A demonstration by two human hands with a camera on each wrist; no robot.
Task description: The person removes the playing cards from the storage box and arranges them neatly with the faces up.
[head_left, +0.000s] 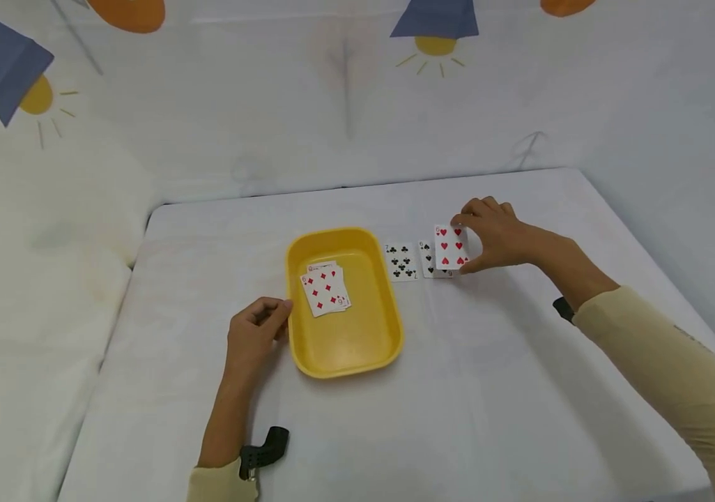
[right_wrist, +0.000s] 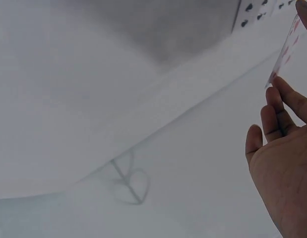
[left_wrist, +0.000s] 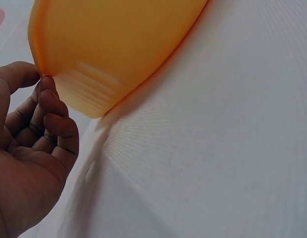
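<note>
A yellow tray (head_left: 389, 328) sits mid-table and holds a few face-up cards (head_left: 325, 289), a six of diamonds on top. My left hand (head_left: 260, 328) is at the tray's left rim (left_wrist: 44, 74), thumb and curled fingers pinching its edge. To the tray's right lie a seven of clubs (head_left: 401, 261) and a spade card (head_left: 426, 258). My right hand (head_left: 489, 233) pinches a six of hearts (head_left: 451, 247), tilted up just over the spade card. In the right wrist view the held card (right_wrist: 284, 49) shows edge-on above my fingers (right_wrist: 279, 101).
The table (head_left: 489, 390) is covered in white cloth, with patterned white sheeting hung behind and at both sides. A black wrist-camera mount (head_left: 265, 450) sits on my left forearm. The table's near and right parts carry nothing else.
</note>
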